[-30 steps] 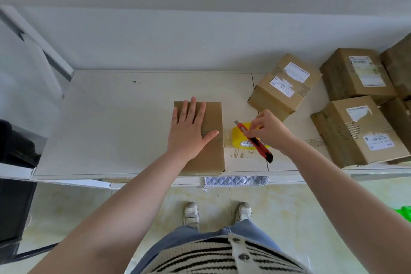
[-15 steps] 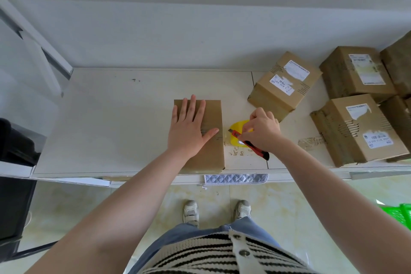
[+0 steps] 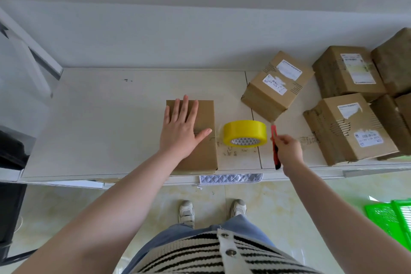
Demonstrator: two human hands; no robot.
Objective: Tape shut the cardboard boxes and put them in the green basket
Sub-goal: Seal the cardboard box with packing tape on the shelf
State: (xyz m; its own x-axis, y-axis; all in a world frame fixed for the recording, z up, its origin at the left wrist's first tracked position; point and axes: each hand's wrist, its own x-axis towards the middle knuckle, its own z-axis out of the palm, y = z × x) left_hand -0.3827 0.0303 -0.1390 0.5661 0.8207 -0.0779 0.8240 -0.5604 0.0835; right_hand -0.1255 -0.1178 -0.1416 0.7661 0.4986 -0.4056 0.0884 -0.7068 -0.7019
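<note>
Withdrawn rightward from the yellow tape roll, the right hand grips the red utility knife. The plain cardboard box at the worktop's front edge is pressed flat by the open left hand. If lifted carelessly, the box could be tipped off that edge; the green basket lies on the floor, right.

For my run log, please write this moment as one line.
left hand: flat on plain box | right hand: grips red cutter | yellow tape roll: between them
</note>
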